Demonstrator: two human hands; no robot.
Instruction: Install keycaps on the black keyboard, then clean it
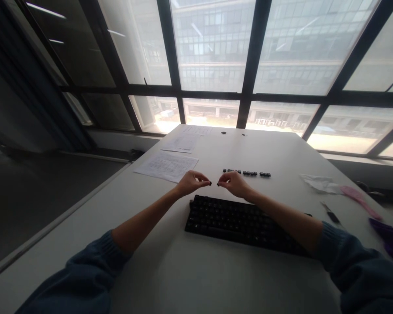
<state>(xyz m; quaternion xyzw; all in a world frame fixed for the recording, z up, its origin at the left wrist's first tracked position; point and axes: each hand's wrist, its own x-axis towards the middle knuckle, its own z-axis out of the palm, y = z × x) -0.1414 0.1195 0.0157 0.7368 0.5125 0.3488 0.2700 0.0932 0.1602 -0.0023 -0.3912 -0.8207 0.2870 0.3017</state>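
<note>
Above the far edge of a black keyboard [229, 220], my two hands face each other with a small gap between their fingertips. My left hand [190, 183] pinches a small black keycap [210, 183]. Another small black keycap [218, 184] sits between the thumb and finger of my right hand [236, 183]. Just beyond my right hand, a row of loose black keycaps [249, 173] lies on the white table, partly hidden by that hand. My right forearm passes over the keyboard's right part and covers some of its keys.
Printed sheets of paper [170, 166] lie at the left. To the right are a crumpled white tissue [319, 183], a pink tool [360, 200], a slim dark-handled tool [330, 213] and purple cloth [391, 240]. Large windows stand behind the white table [170, 270].
</note>
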